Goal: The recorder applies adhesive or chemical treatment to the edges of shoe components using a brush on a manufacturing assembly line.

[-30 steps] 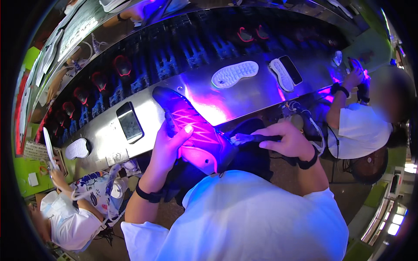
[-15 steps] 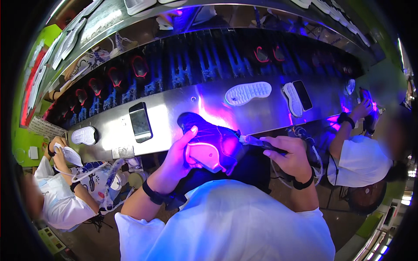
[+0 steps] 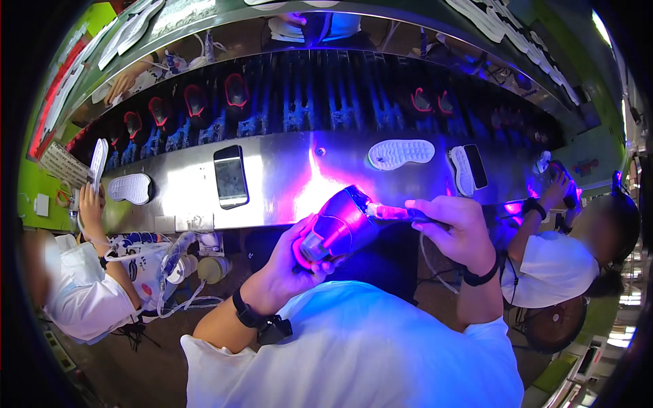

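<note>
My left hand is closed around a dark shoe upper, lit purple and pink, with a glowing pink rim at its lower left. The upper is tilted, and its dark end points up and to the right. In my right hand is a brush with a dark handle. Its pink-lit bristle end touches or nearly touches the right edge of the upper; I cannot tell which. My left fingers wrap under the upper, so part of it is hidden.
Beyond the metal bench runs a dark slatted conveyor carrying red-edged shoe uppers. On the bench lie a phone, white soles and another phone. Co-workers sit left and right.
My left hand has turned the shoe upper, swinging its dark toe end out of view and its pink side to the lower left. The left co-worker's white sole has risen above the bench edge.
</note>
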A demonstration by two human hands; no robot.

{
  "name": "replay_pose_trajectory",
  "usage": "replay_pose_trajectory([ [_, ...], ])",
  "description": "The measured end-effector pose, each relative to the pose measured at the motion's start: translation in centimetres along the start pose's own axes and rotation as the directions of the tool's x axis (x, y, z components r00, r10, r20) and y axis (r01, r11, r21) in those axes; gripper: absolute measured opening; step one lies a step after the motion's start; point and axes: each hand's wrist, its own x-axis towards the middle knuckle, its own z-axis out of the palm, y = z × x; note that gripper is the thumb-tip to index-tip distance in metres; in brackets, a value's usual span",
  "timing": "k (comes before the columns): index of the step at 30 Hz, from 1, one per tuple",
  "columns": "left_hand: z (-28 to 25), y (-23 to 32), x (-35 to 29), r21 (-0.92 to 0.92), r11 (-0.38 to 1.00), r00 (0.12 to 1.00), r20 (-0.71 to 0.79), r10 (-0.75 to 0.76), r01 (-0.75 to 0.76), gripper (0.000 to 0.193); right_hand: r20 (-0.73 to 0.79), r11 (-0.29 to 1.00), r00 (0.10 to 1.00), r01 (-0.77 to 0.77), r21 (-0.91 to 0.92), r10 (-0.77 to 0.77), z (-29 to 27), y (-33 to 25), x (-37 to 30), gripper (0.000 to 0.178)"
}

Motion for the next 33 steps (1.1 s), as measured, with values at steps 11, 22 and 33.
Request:
replay_pose_trajectory([
  [11,-1.2,-1.5,0.9,-0.414,0.894,0.984,0.123,-0.129,0.169,0.069,-0.113,0.979,0.981,0.171,0.112,-0.159,4.4,3.1,1.0,0.041],
  [22,0.8,2.2,2.9,0.287,0.922,0.939,-0.15,0.31,-0.258,0.048,0.021,0.954,0.987,-0.157,0.257,0.157,9.2,8.6,-3.4,0.041],
  [33,8.2,7.5,4.6,0.921,-0.222,0.75,0.39,0.534,-0.32,0.084,0.013,0.708,0.909,-0.334,0.623,0.417,11.2,10.2,-2.2,0.038],
])
